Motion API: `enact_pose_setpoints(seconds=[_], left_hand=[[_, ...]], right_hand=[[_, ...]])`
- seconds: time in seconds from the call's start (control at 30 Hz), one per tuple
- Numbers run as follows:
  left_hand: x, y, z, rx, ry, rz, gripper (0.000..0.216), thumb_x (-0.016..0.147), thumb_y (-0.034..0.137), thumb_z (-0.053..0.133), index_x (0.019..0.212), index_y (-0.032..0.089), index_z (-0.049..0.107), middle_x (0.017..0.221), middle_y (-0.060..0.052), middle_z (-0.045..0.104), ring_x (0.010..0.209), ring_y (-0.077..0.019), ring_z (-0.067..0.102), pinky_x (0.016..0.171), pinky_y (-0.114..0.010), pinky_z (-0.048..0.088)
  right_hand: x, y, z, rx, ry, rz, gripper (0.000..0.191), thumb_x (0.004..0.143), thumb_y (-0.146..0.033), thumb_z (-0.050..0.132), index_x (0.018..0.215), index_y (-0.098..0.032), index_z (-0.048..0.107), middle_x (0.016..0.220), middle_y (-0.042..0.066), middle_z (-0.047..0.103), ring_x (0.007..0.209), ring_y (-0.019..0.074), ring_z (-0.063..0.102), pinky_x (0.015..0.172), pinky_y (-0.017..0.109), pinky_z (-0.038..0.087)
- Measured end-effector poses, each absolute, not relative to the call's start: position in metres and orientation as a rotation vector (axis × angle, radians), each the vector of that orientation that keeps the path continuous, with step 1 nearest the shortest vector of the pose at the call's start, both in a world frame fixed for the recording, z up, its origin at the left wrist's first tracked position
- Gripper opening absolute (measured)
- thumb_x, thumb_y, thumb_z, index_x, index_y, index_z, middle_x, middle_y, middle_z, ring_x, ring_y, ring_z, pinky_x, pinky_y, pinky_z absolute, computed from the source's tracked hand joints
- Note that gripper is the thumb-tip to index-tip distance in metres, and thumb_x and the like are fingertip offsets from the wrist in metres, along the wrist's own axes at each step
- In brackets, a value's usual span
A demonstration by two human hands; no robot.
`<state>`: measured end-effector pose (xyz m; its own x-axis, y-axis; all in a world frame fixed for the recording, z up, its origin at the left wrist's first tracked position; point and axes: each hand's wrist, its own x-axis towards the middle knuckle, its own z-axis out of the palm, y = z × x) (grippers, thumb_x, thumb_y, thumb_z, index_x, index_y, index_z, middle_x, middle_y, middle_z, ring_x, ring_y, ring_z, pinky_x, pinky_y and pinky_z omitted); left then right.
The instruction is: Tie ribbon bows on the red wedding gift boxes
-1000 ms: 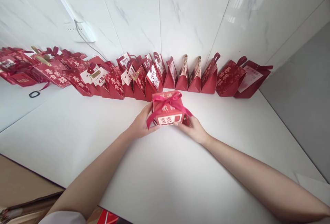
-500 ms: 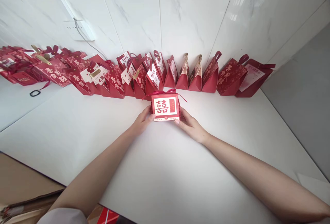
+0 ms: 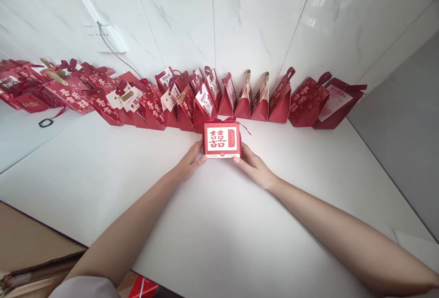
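A small red gift box with a white label, a red double-happiness character and a ribbon on top stands on the white table, close in front of a row of red gift bags. My left hand grips its left side with the thumb at the lower front corner. My right hand grips its right side the same way. The label faces me.
The row of red bags runs along the tiled wall from far left to right. A white wall socket with a cable sits above. A black ring lies at the left. A cardboard box stands below the table edge.
The box was tilted with its ribbon top toward me; it now stands upright with the label facing me, set a little farther back toward the bags. Both hands stayed on its sides.
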<state>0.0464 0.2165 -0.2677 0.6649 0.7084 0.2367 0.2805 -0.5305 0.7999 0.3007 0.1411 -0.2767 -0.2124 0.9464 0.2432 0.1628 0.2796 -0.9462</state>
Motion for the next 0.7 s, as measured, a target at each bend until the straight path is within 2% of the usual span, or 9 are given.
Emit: enact_pose_setpoints(seconds=[0.13, 0.4, 0.63, 0.7], left_hand=[[0.046, 0.217, -0.266, 2.132, 0.752, 0.711, 0.057, 0.096, 0.053, 0.041, 0.146, 0.027, 0.037, 0.153, -0.01, 0.037, 0.14, -0.0326, 0.036, 0.118, -0.048, 0.028], [0.046, 0.218, -0.268, 2.163, 0.744, 0.707, 0.057, 0.098, 0.05, 0.04, 0.149, 0.026, 0.034, 0.152, -0.01, 0.038, 0.139, -0.0327, 0.036, 0.115, -0.046, 0.032], [0.051, 0.207, -0.258, 2.274, 0.853, 0.663, 0.048, 0.1, 0.044, 0.036, 0.144, 0.026, 0.042, 0.15, -0.008, 0.042, 0.137, -0.0291, 0.038, 0.115, -0.043, 0.031], [0.054, 0.205, -0.256, 2.257, 0.902, 0.711, 0.046, 0.1, 0.041, 0.036, 0.143, 0.024, 0.043, 0.145, -0.01, 0.047, 0.132, -0.0275, 0.044, 0.112, -0.043, 0.034]], right_hand=[[0.3, 0.141, -0.276, -1.036, -1.601, 1.028, 0.059, 0.097, -0.05, 0.051, 0.149, -0.027, 0.034, 0.151, 0.005, 0.045, 0.133, 0.0244, 0.048, 0.114, 0.043, 0.038], [0.301, 0.141, -0.278, -1.027, -1.574, 1.063, 0.056, 0.096, -0.047, 0.052, 0.147, -0.028, 0.036, 0.149, 0.005, 0.047, 0.132, 0.0244, 0.049, 0.114, 0.044, 0.038], [0.301, 0.14, -0.278, -0.999, -1.497, 0.922, 0.064, 0.093, -0.045, 0.059, 0.147, -0.029, 0.031, 0.151, 0.01, 0.04, 0.132, 0.0275, 0.047, 0.103, 0.046, 0.049], [0.3, 0.14, -0.279, -1.017, -1.471, 0.845, 0.065, 0.091, -0.044, 0.062, 0.146, -0.029, 0.033, 0.152, 0.011, 0.038, 0.131, 0.0286, 0.047, 0.1, 0.047, 0.051]])
